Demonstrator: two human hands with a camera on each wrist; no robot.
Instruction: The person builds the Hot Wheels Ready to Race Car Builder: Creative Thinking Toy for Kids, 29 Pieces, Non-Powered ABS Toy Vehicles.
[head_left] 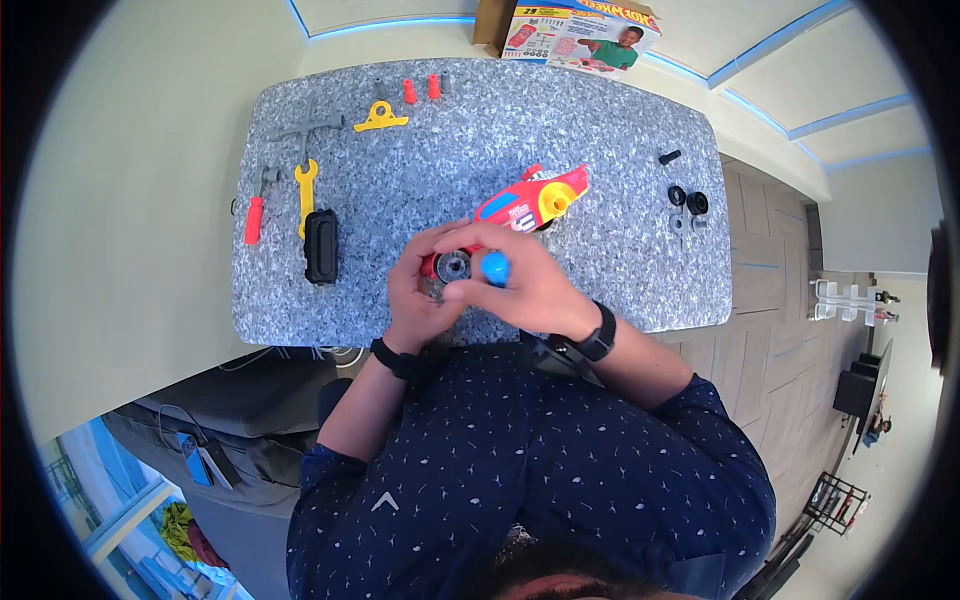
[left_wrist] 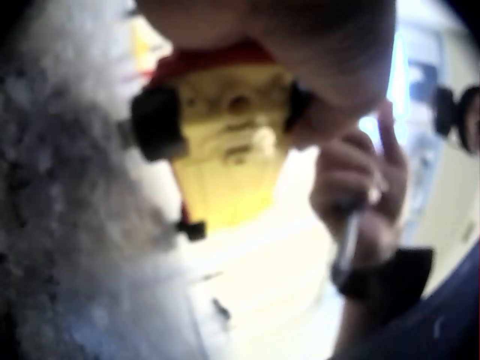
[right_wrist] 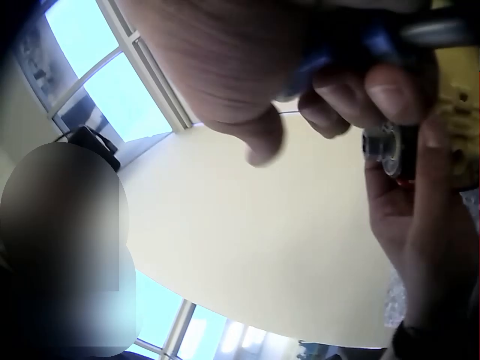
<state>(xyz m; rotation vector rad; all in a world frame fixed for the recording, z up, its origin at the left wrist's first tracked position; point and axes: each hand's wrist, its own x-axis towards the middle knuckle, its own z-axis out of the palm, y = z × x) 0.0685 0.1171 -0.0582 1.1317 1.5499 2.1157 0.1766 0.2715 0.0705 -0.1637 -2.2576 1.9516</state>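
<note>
A red toy car [head_left: 520, 208] with yellow and blue details is held over the near middle of the table. My left hand [head_left: 410, 290] grips its near end. In the left wrist view its yellow underside [left_wrist: 232, 165] and black wheels show, blurred. A wheel [head_left: 453, 265] with a grey hub faces up between my hands. My right hand [head_left: 545, 285] reaches over the car and holds a blue-handled screwdriver [head_left: 495, 267]. Its grey shaft [right_wrist: 442, 32] shows in the right wrist view, close to the car; the tip is out of sight there. My right fingertips [right_wrist: 394, 94] are right beside the wheel.
On the speckled table [head_left: 600, 260], a yellow wrench [head_left: 307, 190], a red-handled tool [head_left: 254, 220] and a black case [head_left: 321, 246] lie left. A yellow bracket [head_left: 381, 117] and red cones [head_left: 434, 87] are behind. Loose black wheels [head_left: 697, 203] lie right. A toy box [head_left: 580, 38] stands behind.
</note>
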